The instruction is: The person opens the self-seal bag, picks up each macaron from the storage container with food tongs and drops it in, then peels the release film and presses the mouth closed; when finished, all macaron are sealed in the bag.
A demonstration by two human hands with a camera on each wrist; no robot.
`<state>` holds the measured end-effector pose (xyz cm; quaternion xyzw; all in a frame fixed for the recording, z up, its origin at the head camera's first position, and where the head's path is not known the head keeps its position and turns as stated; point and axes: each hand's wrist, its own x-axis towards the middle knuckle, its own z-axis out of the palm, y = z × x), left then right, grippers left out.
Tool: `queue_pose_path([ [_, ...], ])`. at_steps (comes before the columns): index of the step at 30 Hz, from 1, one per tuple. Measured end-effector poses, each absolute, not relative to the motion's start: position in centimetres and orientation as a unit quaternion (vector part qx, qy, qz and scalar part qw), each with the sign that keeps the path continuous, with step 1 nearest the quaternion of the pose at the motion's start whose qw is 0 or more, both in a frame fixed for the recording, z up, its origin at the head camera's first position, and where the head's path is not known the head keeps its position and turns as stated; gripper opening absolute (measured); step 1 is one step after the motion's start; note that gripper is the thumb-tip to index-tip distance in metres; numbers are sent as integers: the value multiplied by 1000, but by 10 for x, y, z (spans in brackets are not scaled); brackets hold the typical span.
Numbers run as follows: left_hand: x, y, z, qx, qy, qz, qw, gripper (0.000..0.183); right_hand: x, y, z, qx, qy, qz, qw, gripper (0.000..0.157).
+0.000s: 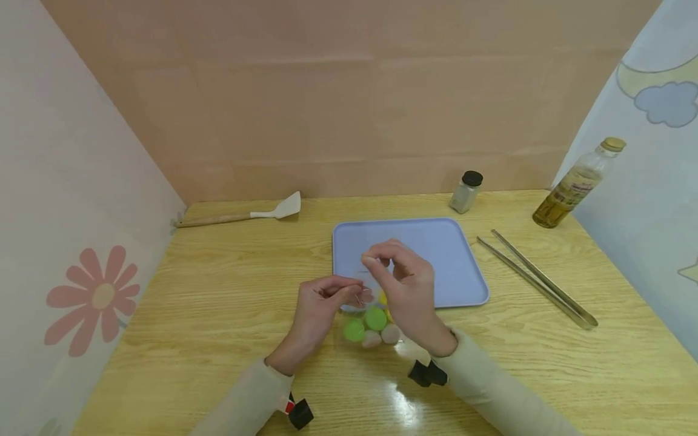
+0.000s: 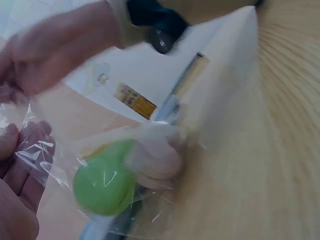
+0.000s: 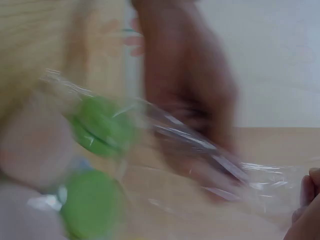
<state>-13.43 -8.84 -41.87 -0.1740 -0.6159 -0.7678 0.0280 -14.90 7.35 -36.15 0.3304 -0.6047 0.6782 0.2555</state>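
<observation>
A clear plastic bag [image 2: 155, 215] hangs over the table before the tray, with several round green, pale pink and yellow pieces inside. One green piece [image 1: 375, 318] faces up in the head view. My left hand [image 1: 319, 306] pinches the bag's upper edge between thumb and fingers. Higher and to the right, my right hand [image 1: 409, 284] pinches the bag's top, thumb against fingertips. Film stretches between the two hands in the right wrist view, where the left hand [image 3: 192, 100] is blurred. Part of the yellow piece is hidden behind the right hand.
A lavender tray [image 1: 452, 266] lies just beyond the hands. Metal tongs [image 1: 537, 278] are right of it. A black-capped jar [image 1: 466, 192] and an oil bottle [image 1: 575, 184] stand at the back right. A white spatula [image 1: 280, 208] with a wooden handle lies back left.
</observation>
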Motion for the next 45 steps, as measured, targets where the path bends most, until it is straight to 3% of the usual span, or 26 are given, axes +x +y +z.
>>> queue_pose_path([
  [4, -134, -88, -421, -167, -618, -768, 29, 19, -151, 79, -353, 332, -594, 677, 280, 11],
  [9, -135, -88, -421, -185, -606, -773, 42, 17, -152, 83, -355, 343, -625, 647, 272, 6],
  [20, -134, -83, -420, -207, -588, -781, 31, 20, -159, 103, -365, 383, -727, 500, 273, 16],
  [35, -135, -81, -423, -221, -567, -792, 46, 18, -155, 88, -367, 364, -706, 522, 311, 21],
  [45, -133, -80, -421, -202, -569, -796, 35, 18, -151, 86, -369, 364, -679, 577, 271, 21],
])
